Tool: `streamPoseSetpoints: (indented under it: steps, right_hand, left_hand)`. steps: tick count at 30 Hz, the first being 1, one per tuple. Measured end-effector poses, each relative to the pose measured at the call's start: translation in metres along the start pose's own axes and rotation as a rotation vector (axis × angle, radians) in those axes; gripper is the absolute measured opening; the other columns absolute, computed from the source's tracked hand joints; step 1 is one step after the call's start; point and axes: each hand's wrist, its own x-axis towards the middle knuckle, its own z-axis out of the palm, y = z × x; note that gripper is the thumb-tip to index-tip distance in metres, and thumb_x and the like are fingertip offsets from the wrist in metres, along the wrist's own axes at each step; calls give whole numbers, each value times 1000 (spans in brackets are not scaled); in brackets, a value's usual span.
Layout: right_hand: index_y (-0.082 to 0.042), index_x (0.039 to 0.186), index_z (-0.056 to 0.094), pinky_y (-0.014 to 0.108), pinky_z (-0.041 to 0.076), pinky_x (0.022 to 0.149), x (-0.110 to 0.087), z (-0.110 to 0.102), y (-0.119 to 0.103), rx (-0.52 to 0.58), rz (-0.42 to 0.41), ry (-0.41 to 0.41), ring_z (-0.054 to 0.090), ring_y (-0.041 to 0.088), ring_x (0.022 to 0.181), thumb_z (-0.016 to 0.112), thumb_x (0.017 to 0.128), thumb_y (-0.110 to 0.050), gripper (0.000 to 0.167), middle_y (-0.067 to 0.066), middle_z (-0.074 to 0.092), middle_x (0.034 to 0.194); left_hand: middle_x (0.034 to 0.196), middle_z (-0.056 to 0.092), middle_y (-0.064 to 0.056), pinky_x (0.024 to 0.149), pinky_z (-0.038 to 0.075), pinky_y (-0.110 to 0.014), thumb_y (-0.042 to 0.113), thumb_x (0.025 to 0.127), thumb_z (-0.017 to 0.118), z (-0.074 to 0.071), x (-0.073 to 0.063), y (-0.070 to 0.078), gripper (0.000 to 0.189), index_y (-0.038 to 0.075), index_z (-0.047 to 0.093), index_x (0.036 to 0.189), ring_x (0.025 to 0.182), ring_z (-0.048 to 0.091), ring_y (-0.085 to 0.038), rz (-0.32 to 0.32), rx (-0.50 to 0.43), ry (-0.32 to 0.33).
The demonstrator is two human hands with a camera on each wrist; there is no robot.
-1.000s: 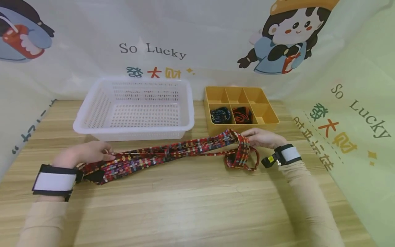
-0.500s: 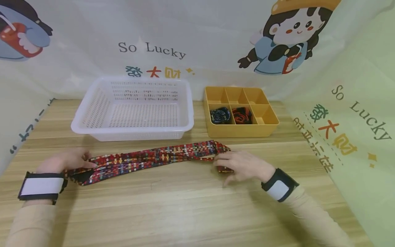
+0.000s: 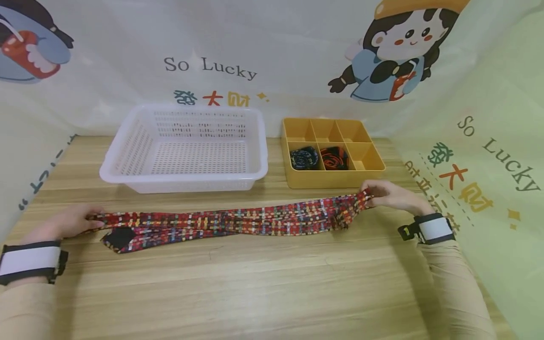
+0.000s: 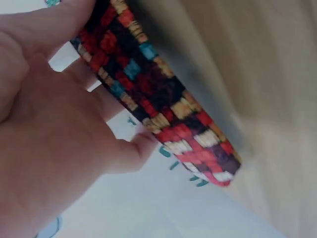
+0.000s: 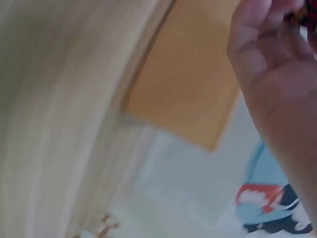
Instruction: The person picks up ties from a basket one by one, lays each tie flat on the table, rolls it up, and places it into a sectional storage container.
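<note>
Both left hand [image 3: 65, 222] and right hand [image 3: 395, 196] farther apart now, tie [image 3: 276, 221] straighter.

Necktie [image 3: 255, 222]: red, multicoloured check; extended left to right in overlapping lengthwise layers. Left hand [image 3: 70, 222] pinches the left end; right hand [image 3: 393, 194] pinches the bunched right end. Black-backed tip [image 3: 120, 238] lies near side, left.
</note>
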Motion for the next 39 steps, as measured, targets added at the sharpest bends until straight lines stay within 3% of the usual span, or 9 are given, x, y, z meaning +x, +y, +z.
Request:
streamPoseSetpoints:
  steps: [2,5,10,14,20,26,30,36,39]
  right_hand:
    - [6,107,53,29,52,80,-2,-2,8,-16,45,47,60,13,93,51,84,6,23,10,62,103]
    - [6,108,57,43,52,81,-1,2,9,-277,106,121,61,31,95,49,76,11,34,25,58,110]
    - [5,106,63,53,47,90,8,16,-11,-577,116,226,57,43,107,46,74,13,36,26,57,117]
    - [-1,108,60,46,50,83,15,27,-31,-582,171,109,62,31,96,62,88,-15,24,14,66,102]
    - [-11,86,62,30,41,60,18,32,-23,-728,371,-96,53,15,69,80,73,-32,30,0,59,77]
    - [-6,87,60,29,40,62,11,22,7,-636,262,-6,48,15,70,81,71,-22,31,3,56,78]
    - [-5,87,64,25,41,66,7,8,20,-429,181,73,48,12,76,73,80,-17,17,5,59,85]
    - [8,123,53,49,41,97,-9,-18,32,-89,310,176,43,40,119,57,94,-19,40,28,41,133]
    - [11,123,46,53,39,98,-16,-27,42,-6,398,186,44,40,118,52,97,-22,42,29,44,127]
  left_hand:
    - [83,64,-12,68,45,-35,6,86,63,0,-1,-2,11,-4,61,91,76,53,-17,-9,7,12]
    - [82,62,-6,65,39,-30,12,87,64,-1,-1,2,13,0,61,90,74,49,-15,-42,-16,-33]
    - [97,63,-19,71,45,-39,35,85,67,-1,2,29,49,-7,58,110,84,55,-26,-105,-64,-135]
    - [113,57,-32,81,47,-53,47,79,71,8,12,62,78,-11,47,124,99,57,-39,-96,-105,-141]
    - [90,66,-10,69,46,-32,33,77,76,20,21,84,50,-6,62,104,78,56,-17,-39,-154,-151]
    - [94,68,-10,70,46,-28,26,80,73,12,16,67,49,-10,60,111,80,58,-13,-39,-193,-154]
    - [94,68,-10,69,45,-28,23,78,74,3,13,50,48,-8,59,110,81,57,-13,-41,-184,-149]
    - [97,67,-14,70,42,-26,22,77,74,-6,8,23,46,-9,60,107,83,55,-15,-98,-170,-165]
    - [92,67,-9,66,41,-24,19,79,72,-8,4,8,40,-10,60,103,77,54,-9,-121,-183,-169]
